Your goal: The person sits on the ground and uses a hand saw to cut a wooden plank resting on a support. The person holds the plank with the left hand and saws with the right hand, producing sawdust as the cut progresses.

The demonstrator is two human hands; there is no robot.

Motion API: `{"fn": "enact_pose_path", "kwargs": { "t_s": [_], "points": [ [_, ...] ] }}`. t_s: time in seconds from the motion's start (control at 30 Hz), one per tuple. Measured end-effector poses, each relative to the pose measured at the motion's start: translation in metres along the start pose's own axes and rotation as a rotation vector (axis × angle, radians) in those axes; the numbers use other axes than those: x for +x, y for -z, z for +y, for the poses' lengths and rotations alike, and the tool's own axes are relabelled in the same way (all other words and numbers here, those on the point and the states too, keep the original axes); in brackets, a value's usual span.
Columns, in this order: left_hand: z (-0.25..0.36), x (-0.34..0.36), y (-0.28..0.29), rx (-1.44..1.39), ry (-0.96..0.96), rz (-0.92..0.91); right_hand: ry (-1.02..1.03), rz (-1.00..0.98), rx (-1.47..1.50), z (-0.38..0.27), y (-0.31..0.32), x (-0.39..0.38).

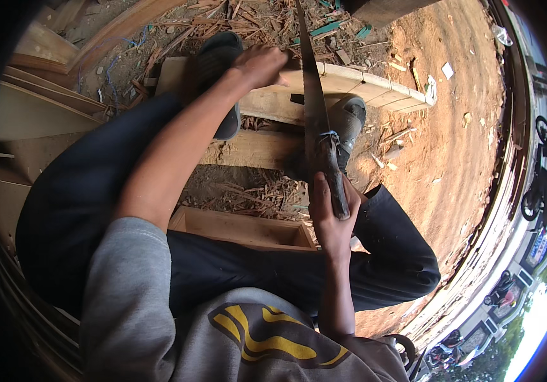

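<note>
A handsaw (313, 105) stretches away from me, its blade lying across a pale wooden board (272, 103). My right hand (334, 213) is closed round the saw's dark, worn handle. Thin cut lines cross the board's far edge to the right of the blade. Left of the blade, my left hand (260, 66) presses on the board's far edge with fingers curled, their tips partly hidden. A dark shoe (219, 51) on my left foot is at the board's left part, partly behind my forearm. My right foot, in a grey shoe (350, 121), is against the board's near side.
A second wooden beam (248, 149) lies nearer me under the board. An open wooden box (248, 229) sits by my legs. Wood panels (37, 114) lean at the left, and wood scraps (241, 19) litter the ground. Parked motorbikes (538, 197) are beyond the dirt at the far right.
</note>
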State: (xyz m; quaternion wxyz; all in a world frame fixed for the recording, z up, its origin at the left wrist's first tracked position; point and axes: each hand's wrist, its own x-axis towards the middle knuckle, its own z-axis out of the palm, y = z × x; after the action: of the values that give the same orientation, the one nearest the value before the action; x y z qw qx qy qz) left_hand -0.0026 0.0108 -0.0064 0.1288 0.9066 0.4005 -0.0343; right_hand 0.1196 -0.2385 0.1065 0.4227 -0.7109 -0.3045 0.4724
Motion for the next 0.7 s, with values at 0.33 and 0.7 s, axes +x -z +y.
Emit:
{"fn": "enact_pose_path", "kwargs": {
  "t_s": [0.33, 0.7],
  "points": [
    [0.002, 0.001, 0.007, 0.006, 0.016, -0.065, -0.086, -0.014, 0.015, -0.007, 0.016, -0.031],
    [0.001, 0.001, 0.008, 0.028, -0.036, -0.016, -0.079, -0.017, -0.020, -0.006, 0.014, -0.037]
  ]
}}
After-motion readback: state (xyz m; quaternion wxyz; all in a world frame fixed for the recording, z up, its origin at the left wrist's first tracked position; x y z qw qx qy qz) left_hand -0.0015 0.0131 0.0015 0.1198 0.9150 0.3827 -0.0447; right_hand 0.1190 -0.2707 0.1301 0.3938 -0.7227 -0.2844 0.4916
